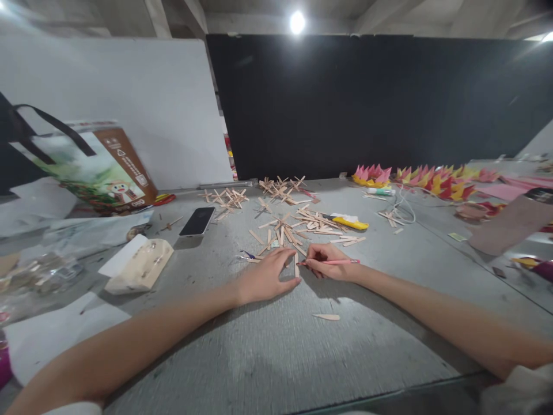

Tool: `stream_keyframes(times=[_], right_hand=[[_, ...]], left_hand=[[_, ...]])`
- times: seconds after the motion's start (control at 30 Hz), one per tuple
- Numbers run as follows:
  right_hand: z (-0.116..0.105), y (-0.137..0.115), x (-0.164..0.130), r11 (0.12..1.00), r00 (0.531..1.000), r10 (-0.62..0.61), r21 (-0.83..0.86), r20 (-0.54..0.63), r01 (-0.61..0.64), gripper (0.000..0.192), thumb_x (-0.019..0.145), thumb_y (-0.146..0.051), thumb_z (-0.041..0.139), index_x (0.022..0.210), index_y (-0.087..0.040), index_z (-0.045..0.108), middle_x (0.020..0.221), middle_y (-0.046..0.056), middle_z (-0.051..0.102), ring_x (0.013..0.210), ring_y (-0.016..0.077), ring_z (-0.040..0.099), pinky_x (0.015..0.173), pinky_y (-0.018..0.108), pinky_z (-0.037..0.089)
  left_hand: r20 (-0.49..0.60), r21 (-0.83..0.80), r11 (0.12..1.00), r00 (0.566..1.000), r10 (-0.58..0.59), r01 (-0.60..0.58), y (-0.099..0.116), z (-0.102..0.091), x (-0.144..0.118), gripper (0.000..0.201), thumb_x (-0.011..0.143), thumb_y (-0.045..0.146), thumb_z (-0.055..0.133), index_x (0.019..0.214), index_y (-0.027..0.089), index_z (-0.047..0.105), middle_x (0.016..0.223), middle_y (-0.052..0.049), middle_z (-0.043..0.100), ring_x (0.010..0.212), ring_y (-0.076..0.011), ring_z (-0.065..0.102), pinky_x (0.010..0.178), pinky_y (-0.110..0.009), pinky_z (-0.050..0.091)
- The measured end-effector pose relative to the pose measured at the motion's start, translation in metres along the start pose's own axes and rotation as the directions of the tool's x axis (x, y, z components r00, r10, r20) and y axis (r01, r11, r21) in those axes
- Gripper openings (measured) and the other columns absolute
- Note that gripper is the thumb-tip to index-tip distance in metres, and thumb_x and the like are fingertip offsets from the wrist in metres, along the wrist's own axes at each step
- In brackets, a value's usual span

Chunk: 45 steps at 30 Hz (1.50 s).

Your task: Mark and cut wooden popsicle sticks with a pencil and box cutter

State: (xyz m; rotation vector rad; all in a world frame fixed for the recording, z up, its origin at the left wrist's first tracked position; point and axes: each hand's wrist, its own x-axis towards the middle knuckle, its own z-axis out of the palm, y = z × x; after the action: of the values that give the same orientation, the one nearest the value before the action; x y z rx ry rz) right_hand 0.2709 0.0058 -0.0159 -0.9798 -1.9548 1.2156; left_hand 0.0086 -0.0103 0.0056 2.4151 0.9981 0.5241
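Observation:
A short wooden craft stick (296, 266) lies upright in the view on the grey table. My left hand (268, 276) steadies it, with the thumb at its near end and the fingertips by its far end. Closed in a writing grip, my right hand (330, 259) holds a pink pencil (345, 261). The pencil's tip is at the stick's right side; whether it touches is too small to tell. Nearer to me lies a separate pointed wooden piece (329, 317). Just beyond both hands, many loose wooden sticks (283, 230) are piled on the table.
A yellow utility knife (349, 223) lies by the stick pile. To the left are a phone (197, 222), a tissue pack (140, 265) and a printed bag (108, 170). Pink and yellow paper flowers (371, 174) stand at the back right, near a white cable (406, 210).

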Motion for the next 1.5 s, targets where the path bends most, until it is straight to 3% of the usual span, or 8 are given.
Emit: stream_keyframes(times=[0.17, 0.87, 1.5], right_hand=[[0.0, 0.002, 0.0, 0.999, 0.998, -0.048, -0.023, 0.032, 0.049, 0.042, 0.098, -0.058, 0.071, 0.08, -0.024, 0.056, 0.057, -0.003, 0.061, 0.051, 0.0133, 0.053, 0.05, 0.026, 0.039], [0.001, 0.004, 0.0, 1.0, 1.0, 0.004, 0.014, -0.01, -0.004, 0.04, 0.099, -0.054, 0.071, 0.079, -0.024, 0.055, 0.052, -0.005, 0.058, 0.046, 0.0123, 0.05, 0.047, 0.025, 0.037], [-0.001, 0.007, 0.0, 0.999, 0.999, -0.038, 0.001, 0.038, 0.038, 0.032, 0.101, -0.045, 0.07, 0.082, -0.023, 0.058, 0.057, -0.004, 0.061, 0.053, 0.013, 0.053, 0.052, 0.025, 0.038]], left_hand=[[-0.004, -0.005, 1.0, 1.0, 0.007, -0.007, 0.001, 0.0, 0.0, 0.066, 0.098, 0.051, 0.07, 0.155, 0.024, 0.051, 0.163, -0.013, 0.054, 0.154, -0.0319, 0.049, 0.129, -0.048, 0.041], [0.015, 0.01, 1.0, 1.0, -0.005, 0.005, 0.002, -0.002, 0.001, 0.067, 0.098, 0.05, 0.07, 0.156, 0.022, 0.05, 0.164, -0.014, 0.053, 0.153, -0.0314, 0.049, 0.129, -0.048, 0.041], [0.019, 0.014, 1.0, 1.0, -0.005, 0.005, 0.003, -0.002, 0.001, 0.067, 0.099, 0.052, 0.07, 0.155, 0.023, 0.05, 0.163, -0.015, 0.054, 0.153, -0.0327, 0.05, 0.128, -0.05, 0.042]])
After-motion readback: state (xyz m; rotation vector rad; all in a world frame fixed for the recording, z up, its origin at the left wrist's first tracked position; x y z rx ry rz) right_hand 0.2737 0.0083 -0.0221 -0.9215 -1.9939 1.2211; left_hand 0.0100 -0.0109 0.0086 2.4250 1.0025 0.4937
